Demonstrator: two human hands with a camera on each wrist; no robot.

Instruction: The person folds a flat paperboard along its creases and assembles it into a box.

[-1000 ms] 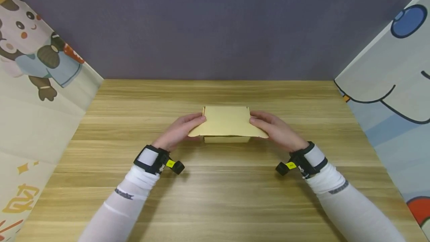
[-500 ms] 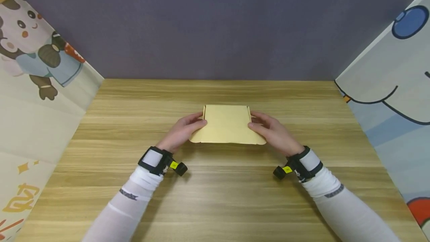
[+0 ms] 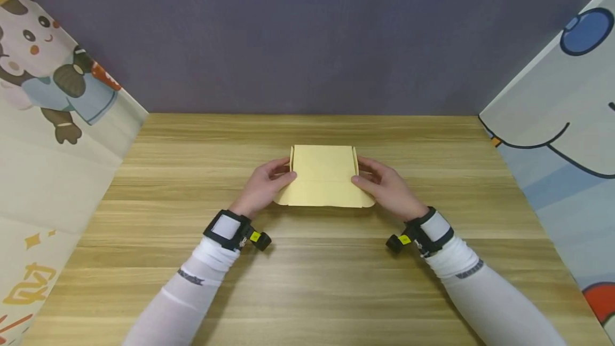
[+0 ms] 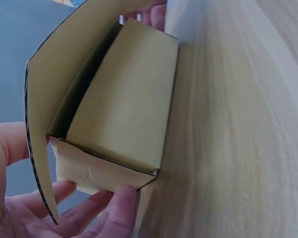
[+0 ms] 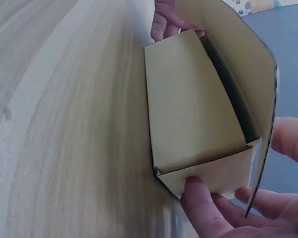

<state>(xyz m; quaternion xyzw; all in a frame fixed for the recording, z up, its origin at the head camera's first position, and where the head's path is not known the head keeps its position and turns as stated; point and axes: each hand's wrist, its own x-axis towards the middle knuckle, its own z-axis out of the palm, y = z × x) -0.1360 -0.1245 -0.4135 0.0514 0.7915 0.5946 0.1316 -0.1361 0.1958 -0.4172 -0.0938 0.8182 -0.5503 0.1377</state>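
Observation:
A small cardboard box [image 3: 323, 162] sits in the middle of the wooden table, its lid partly lowered. The lid's front flap [image 3: 326, 195] points toward me, with rounded ears at its ends. My left hand [image 3: 261, 188] grips the left side, thumb on the lid and fingers against the side wall. On the right, my right hand [image 3: 391, 188] holds the box the same way. Both wrist views look onto the front wall [image 4: 129, 94] and show a dark gap between it and the lid [image 5: 251, 69]. The box's inside is hidden.
Wood-grain table surface [image 3: 317, 282] surrounds the box. A dark grey panel [image 3: 312, 41] rises behind the table. Cartoon-printed panels stand at the left [image 3: 48, 175] and right [image 3: 543, 122]. Each wrist carries a strapped camera.
The lid's front flap has tipped down, covering the front wall in the head view, and a crease now shows across it. Both hands have moved slightly inward with their grip kept.

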